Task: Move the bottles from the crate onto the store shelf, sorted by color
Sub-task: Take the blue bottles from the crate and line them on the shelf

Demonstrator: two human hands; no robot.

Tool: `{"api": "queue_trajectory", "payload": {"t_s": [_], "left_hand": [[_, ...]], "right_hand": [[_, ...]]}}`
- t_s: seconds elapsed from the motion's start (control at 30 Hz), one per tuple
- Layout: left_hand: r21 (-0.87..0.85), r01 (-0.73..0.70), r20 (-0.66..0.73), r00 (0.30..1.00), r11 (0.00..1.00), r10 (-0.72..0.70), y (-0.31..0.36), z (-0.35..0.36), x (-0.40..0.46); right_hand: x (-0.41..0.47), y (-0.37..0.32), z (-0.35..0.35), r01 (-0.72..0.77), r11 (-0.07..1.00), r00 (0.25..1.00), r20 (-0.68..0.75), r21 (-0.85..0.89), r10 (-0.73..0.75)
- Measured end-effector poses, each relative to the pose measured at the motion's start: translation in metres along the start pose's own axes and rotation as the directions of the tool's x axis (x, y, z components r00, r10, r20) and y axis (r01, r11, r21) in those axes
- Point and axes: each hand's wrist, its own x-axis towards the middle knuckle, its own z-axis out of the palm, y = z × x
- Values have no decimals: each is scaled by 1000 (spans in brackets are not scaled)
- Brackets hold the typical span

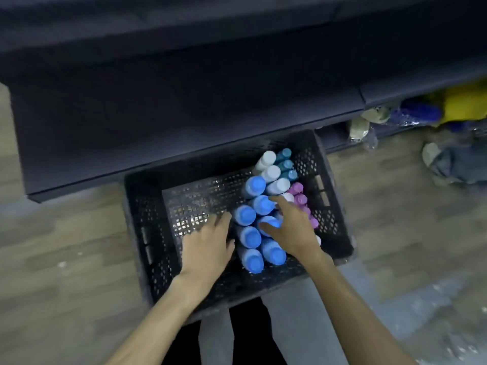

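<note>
Both hands reach open-fingered into the crate (137,206), left hand (208,246) beside and right hand (290,227) over the blue bottles (254,187), apparently gathering one color.

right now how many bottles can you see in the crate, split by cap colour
Bright blue caps: 7
White caps: 4 clear, perhaps more behind the right hand
Teal caps: 3
Purple caps: about 4, partly hidden by that hand
Total: about 18 visible in the crate
</note>
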Motion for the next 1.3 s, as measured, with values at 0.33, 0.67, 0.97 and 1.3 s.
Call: {"api": "queue_trajectory", "payload": {"t_s": [0.33,0.67,0.97,1.3], "left_hand": [[-148,-82,3,996,986,84,22,113,79],[-456,66,72,997,888,-37,6,137,101],[-548,182,113,983,816,-144,6,140,103],[-626,-6,-152,982,780,-115,-15,-31,39]], "right_hand": [[99,29,50,174,982,981,-72,-69,-179],[144,28,61,88,972,992,-73,-216,-106],[151,20,58,47,968,996,-59,-245,-63],[32,-61,-67,205,962,945,-220,-178,-242]]}}
